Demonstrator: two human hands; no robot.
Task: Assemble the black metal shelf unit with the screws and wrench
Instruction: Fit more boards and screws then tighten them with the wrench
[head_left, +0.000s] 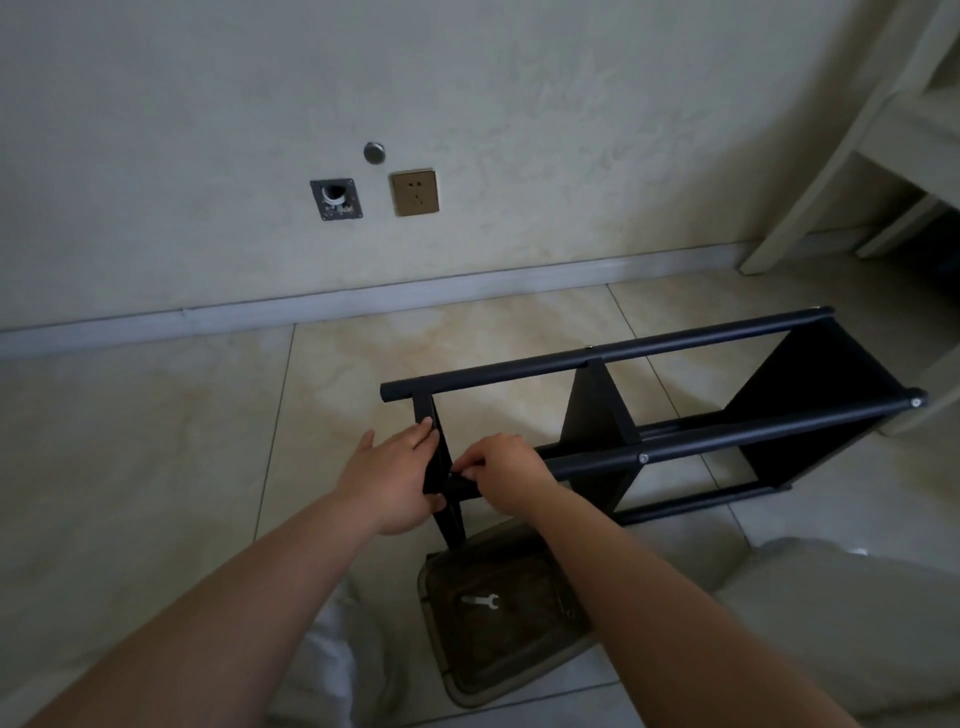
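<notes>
The black metal shelf unit (649, 415), a frame of round tubes and flat panels, lies on its side on the beige tiled floor (156, 441), its long axis running from the person's hands at its near left end away to the upper right, towards a pale wooden furniture leg (810, 171). Two long tubes lie uppermost, with silver screw heads showing at the joints of the nearer one. The left hand (395, 478) wraps around the black end panel (439, 467) at the near left end, fingers on its upper edge and thumb below. The right hand (504, 470) pinches with curled fingertips at the joint where the nearer tube meets that panel; whatever small part it holds is too small to make out. Just below the frame's near end, a small silver open-ended wrench (480, 601) lies flat in a shallow brown tray (452, 649) on the floor, untouched.
</notes>
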